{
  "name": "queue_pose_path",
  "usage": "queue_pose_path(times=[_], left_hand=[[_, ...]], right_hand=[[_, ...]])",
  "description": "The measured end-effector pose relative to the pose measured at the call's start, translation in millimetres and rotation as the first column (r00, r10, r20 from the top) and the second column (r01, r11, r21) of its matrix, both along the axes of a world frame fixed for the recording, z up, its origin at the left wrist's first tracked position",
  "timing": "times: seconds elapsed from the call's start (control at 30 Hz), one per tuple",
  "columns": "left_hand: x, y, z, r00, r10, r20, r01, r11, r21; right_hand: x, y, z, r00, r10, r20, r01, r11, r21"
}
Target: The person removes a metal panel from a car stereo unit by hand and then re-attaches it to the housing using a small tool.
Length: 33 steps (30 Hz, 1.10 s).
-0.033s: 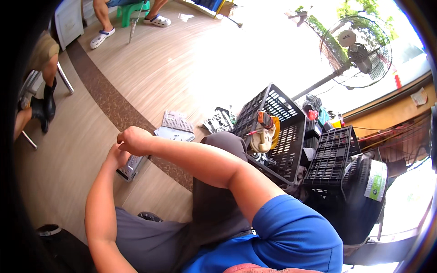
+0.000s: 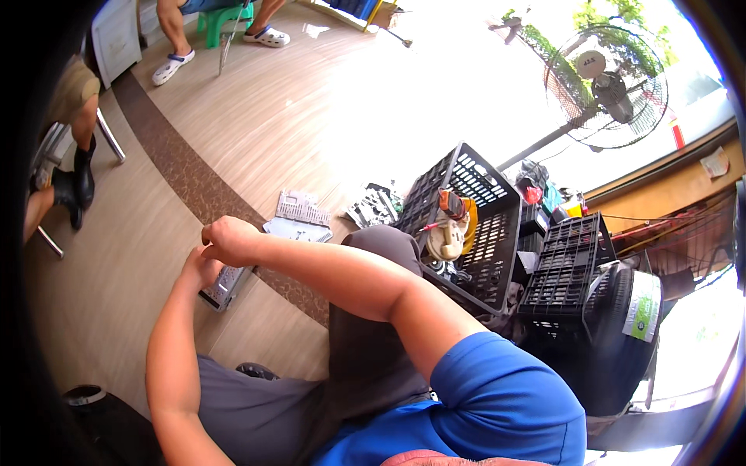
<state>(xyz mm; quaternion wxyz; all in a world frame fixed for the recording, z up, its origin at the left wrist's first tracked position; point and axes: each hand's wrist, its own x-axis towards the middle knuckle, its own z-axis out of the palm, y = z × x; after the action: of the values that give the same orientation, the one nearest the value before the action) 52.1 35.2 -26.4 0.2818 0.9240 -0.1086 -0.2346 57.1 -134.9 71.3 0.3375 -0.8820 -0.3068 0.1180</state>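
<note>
1. Two bare hands are close together low over the floor: the left hand nearer the body, the right hand just beyond it, fingers bent inward.
2. How far open each is, and whether either has hold of anything, I cannot tell; most fingertips are hidden.
3. A grey, perforated, box-shaped metal case sits on the pale wood-patterned floor, just beside the left hand and partly covered by the hands.
4. Beyond the right forearm lie a light-grey slotted metal plate and, just beside it, a pale bluish flat panel.
5. Farther right, a heap of small silvery pieces lies near a black slatted plastic crate, which holds a cream-coloured rounded object.
</note>
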Motion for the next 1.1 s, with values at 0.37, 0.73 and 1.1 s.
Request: queue_pose_path(times=[0.37,0.73,1.1], left_hand=[[-1,8,-19,0.996,0.085,0.031,-0.077,0.979,-0.19],[-2,16,-32,0.994,0.068,0.08,-0.05,0.975,-0.219],[-7,-2,11,0.998,0.056,0.026,-0.054,0.995,-0.079]], right_hand=[[7,2,-12,0.983,0.164,0.084,-0.16,0.986,-0.057],[-2,3,-6,0.977,0.209,0.048,-0.21,0.978,0.01],[1,0,1,0.995,0.092,-0.043,-0.095,0.993,-0.07]])
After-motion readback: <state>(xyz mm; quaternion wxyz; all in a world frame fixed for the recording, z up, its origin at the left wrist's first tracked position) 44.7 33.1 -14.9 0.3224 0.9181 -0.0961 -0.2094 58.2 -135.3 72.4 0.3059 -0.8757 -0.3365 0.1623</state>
